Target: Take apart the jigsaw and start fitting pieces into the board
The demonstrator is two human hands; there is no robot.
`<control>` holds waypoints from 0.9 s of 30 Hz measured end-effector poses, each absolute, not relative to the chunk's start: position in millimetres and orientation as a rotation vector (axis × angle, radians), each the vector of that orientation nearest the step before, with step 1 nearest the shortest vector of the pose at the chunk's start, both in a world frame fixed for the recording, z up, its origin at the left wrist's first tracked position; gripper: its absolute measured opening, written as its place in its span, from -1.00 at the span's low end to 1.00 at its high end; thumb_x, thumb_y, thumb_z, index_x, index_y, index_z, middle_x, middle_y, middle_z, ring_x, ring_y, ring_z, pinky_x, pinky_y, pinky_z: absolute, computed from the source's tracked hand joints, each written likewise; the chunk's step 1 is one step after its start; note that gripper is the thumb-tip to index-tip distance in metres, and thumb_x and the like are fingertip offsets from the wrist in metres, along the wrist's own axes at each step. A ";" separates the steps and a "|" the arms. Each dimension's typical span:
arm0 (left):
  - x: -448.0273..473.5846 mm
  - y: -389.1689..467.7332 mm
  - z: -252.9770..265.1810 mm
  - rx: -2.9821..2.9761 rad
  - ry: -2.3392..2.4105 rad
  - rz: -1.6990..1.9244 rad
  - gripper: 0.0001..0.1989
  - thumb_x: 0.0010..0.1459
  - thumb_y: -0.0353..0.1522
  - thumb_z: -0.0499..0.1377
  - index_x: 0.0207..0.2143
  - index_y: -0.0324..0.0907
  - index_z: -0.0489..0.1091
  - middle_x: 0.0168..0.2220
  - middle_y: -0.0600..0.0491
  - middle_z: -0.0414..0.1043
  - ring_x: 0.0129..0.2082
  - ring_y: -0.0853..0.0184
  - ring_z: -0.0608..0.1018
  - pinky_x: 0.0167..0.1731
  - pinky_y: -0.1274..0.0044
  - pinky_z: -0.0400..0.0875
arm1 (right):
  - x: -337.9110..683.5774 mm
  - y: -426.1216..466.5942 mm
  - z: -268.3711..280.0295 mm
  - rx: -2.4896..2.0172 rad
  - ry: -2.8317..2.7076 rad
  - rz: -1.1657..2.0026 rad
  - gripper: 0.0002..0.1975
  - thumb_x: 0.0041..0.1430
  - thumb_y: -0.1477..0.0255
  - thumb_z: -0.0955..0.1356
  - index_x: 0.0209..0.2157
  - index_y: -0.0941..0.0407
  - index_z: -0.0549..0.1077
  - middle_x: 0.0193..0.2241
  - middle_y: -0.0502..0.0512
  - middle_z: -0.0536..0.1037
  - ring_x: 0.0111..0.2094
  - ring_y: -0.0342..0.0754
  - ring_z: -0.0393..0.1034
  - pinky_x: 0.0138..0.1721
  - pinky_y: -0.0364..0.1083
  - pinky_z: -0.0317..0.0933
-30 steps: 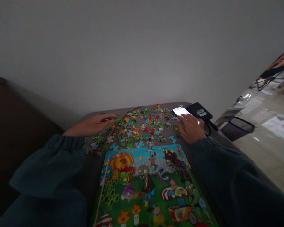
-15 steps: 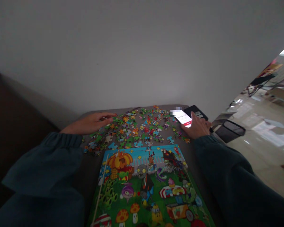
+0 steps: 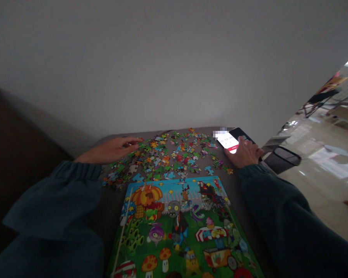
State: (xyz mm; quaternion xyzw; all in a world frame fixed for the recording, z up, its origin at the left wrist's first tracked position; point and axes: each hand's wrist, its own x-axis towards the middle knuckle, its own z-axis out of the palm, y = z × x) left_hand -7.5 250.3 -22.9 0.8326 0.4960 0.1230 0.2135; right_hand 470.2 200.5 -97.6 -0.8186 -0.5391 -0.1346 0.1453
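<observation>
My left hand rests at the left edge of the scattered jigsaw pieces, its fingers stretched out and slightly apart. No piece can be made out in it. At the right end of the pieces, my right hand grips the near end of a phone, thumb at its lower left edge and fingers on the right side. The lit screen shows a running timer and a red bar. Partly under the phone and fingers is a flat black object. Close to me lies a cartoon puzzle board with a pumpkin and zombies.
The pieces and board lie on a grey surface against a pale wall. A brown panel stands at the left. On the right, beyond the surface, are a dark mesh-like bin and a shiny tiled floor.
My right hand and the phone have shifted slightly right and away from me, so the phone covers more of the black object. My left hand has stayed in place.
</observation>
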 end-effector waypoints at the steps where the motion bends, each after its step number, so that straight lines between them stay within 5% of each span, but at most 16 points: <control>1: -7.2 250.2 -22.6 2.309 1.379 0.338 -0.30 0.15 0.15 0.02 0.16 -0.07 0.40 0.11 -0.02 0.48 0.03 0.13 0.52 0.07 0.33 0.38 | 470.8 200.2 -96.9 -2.361 -1.547 -0.387 -0.15 0.12 -0.05 0.23 0.25 0.28 0.15 0.06 0.62 0.34 0.03 0.53 0.18 -0.09 0.37 0.01; 10: -4.9 247.3 -16.9 2.311 1.348 0.334 -0.31 0.18 0.10 0.02 0.18 -0.13 0.38 0.12 -0.05 0.46 0.06 0.13 0.51 0.06 0.38 0.38 | 468.5 195.7 -94.3 -2.330 -1.651 -0.343 -0.20 0.18 -0.02 0.23 0.29 0.21 0.11 0.17 0.51 0.27 0.16 0.46 0.12 0.01 0.37 0.05; 15: -7.8 243.9 -11.9 2.292 1.266 0.393 -0.36 0.22 0.05 0.04 0.17 -0.16 0.38 0.11 -0.04 0.47 0.02 0.16 0.52 0.05 0.42 0.38 | 449.3 207.0 -91.2 -1.882 -1.957 -0.166 -0.36 0.25 0.21 0.21 0.29 0.23 0.17 0.21 0.42 0.32 0.20 0.25 0.22 0.12 0.21 0.14; 18: -10.5 242.1 -10.3 2.295 1.235 0.424 -0.39 0.24 0.04 0.04 0.18 -0.10 0.38 0.12 -0.03 0.47 0.03 0.17 0.52 0.07 0.40 0.37 | 429.9 221.9 -82.8 -1.989 -2.065 -0.003 -0.44 0.26 0.35 0.19 0.26 0.23 0.24 0.16 0.35 0.41 0.10 0.13 0.37 0.05 0.06 0.25; 23: -11.5 236.9 -6.4 2.292 1.199 0.463 -0.41 0.25 0.02 0.03 0.21 -0.05 0.35 0.11 0.03 0.48 0.04 0.20 0.52 0.06 0.42 0.38 | 405.5 243.8 -72.8 -2.147 -2.100 -0.018 -0.55 0.28 0.41 0.17 0.13 0.23 0.39 -0.06 0.39 0.56 -0.05 0.22 0.47 -0.07 0.11 0.30; 27: -11.2 234.6 -2.9 2.280 1.212 0.473 -0.39 0.23 0.03 0.03 0.23 -0.04 0.31 0.12 0.03 0.47 0.04 0.20 0.51 0.06 0.43 0.38 | 389.8 248.1 -77.3 -2.152 -2.168 -0.060 -0.56 0.33 0.37 0.14 0.09 0.26 0.41 0.07 0.46 0.47 0.02 0.29 0.42 -0.02 0.20 0.25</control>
